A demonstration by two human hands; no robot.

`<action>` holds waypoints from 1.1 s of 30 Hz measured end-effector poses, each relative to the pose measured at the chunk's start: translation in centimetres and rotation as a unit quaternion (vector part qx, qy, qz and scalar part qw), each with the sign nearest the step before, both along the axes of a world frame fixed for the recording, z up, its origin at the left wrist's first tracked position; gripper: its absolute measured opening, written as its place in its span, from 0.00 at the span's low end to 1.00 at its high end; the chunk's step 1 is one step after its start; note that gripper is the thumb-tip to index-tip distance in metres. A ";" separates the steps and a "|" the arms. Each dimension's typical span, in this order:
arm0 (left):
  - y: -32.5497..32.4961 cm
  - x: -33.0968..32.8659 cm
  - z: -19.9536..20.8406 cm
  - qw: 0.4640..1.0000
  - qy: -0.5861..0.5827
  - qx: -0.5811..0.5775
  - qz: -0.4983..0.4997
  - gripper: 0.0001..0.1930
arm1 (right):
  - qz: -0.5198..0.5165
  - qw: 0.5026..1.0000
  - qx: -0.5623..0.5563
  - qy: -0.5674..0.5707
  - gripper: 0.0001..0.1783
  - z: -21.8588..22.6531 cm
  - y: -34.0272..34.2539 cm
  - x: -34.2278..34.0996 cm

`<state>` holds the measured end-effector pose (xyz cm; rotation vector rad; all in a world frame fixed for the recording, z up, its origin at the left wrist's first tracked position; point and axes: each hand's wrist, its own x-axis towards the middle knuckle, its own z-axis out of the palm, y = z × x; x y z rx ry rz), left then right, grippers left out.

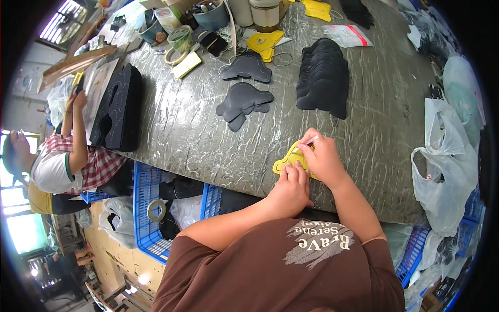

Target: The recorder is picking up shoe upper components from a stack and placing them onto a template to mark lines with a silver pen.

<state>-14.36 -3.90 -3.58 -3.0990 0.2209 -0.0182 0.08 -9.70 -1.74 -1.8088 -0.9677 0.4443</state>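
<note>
A flat yellow template point(282, 165) with cut-out slots lies near the front edge of the table point(223, 161). My left hand point(292, 188) rests on it with the fingers laid flat over its near side. In my right hand point(323, 156) a slim white pen point(311, 141) is pinched, its tip down at the template. Whatever lies under the template is hidden. Beyond my hands, a fanned stack of black shaped pieces point(322, 78) lies to the right. Further left sit a loose pile of black pieces point(244, 101) and a smaller black pile point(245, 67).
Pots of tools point(212, 18), another yellow template point(265, 42) and a plastic pouch point(347, 36) stand or lie along the far side. Plastic bags point(447, 156) crowd the right edge. Blue crates point(148, 208) stand below the table. A co-worker point(67, 158) works at the left beside a black stack point(118, 106).
</note>
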 end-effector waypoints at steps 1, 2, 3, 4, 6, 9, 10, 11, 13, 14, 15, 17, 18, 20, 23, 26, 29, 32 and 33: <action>0.0 0.0 0.0 1.000 -0.002 -0.001 0.000 0.43 | 0.002 1.000 0.001 -0.007 0.04 -0.2 0.1 0.1; 0.0 -0.1 0.0 1.000 -0.005 -0.001 0.000 0.43 | 0.001 1.000 0.001 -0.008 0.04 -0.3 0.1 0.2; 0.0 -0.1 0.0 1.000 -0.005 -0.001 -0.001 0.43 | -0.014 1.000 0.006 -0.016 0.04 -0.4 0.1 0.4; 0.0 -0.1 0.1 1.000 0.000 0.001 0.002 0.42 | -0.028 0.999 0.011 -0.024 0.05 -0.4 0.1 0.5; 0.0 0.0 0.2 1.000 0.004 0.002 0.004 0.42 | -0.043 0.999 0.023 -0.023 0.05 -0.7 0.1 0.8; -0.1 0.0 0.3 1.000 0.011 0.007 0.004 0.42 | -0.063 0.997 0.038 -0.021 0.05 -1.4 -0.3 1.0; 0.0 -0.1 0.3 1.000 0.010 0.007 0.004 0.42 | -0.066 0.997 0.042 -0.020 0.06 -1.6 -0.4 1.1; 0.0 -0.1 0.2 1.000 0.008 0.006 0.003 0.41 | -0.066 0.997 0.041 -0.021 0.06 -1.7 -0.5 1.2; 0.0 -0.1 0.1 1.000 0.004 0.004 0.004 0.41 | -0.090 0.995 0.038 -0.024 0.06 -2.0 -0.7 1.1; 0.0 -0.1 0.0 1.000 0.001 0.003 0.005 0.41 | -0.090 0.995 0.038 -0.025 0.06 -1.9 -0.8 1.1; 0.0 -0.1 0.1 1.000 0.001 0.002 0.006 0.41 | -0.094 0.995 0.038 -0.019 0.06 -1.8 -0.9 1.0; 0.0 -0.1 0.4 1.000 0.011 -0.005 0.007 0.41 | -0.101 0.994 0.037 -0.014 0.06 -1.8 -1.1 0.9; -0.1 0.0 0.4 1.000 0.010 -0.006 0.006 0.41 | -0.107 0.993 0.047 -0.028 0.06 -2.2 -1.2 0.9; 0.0 -0.1 0.3 1.000 0.009 -0.010 0.010 0.41 | -0.111 0.991 0.056 -0.042 0.06 -2.5 -1.3 0.9; 0.0 0.0 0.4 1.000 0.010 -0.004 0.008 0.41 | -0.111 0.992 0.054 -0.041 0.06 -2.6 -1.4 0.8; -0.1 -0.1 0.3 1.000 0.004 -0.004 0.010 0.42 | -0.114 0.990 0.055 -0.059 0.05 -2.6 -1.6 0.7; 0.0 0.0 0.3 1.000 0.006 -0.006 0.010 0.42 | -0.103 0.991 0.053 -0.068 0.05 -2.0 -1.6 0.6; -0.1 -0.1 0.2 1.000 0.006 -0.002 0.007 0.42 | -0.118 0.991 0.048 -0.034 0.06 -2.6 -2.1 0.8; -0.1 0.0 0.3 1.000 0.005 -0.002 0.006 0.42 | -0.123 0.990 0.052 -0.038 0.05 -2.8 -2.3 0.8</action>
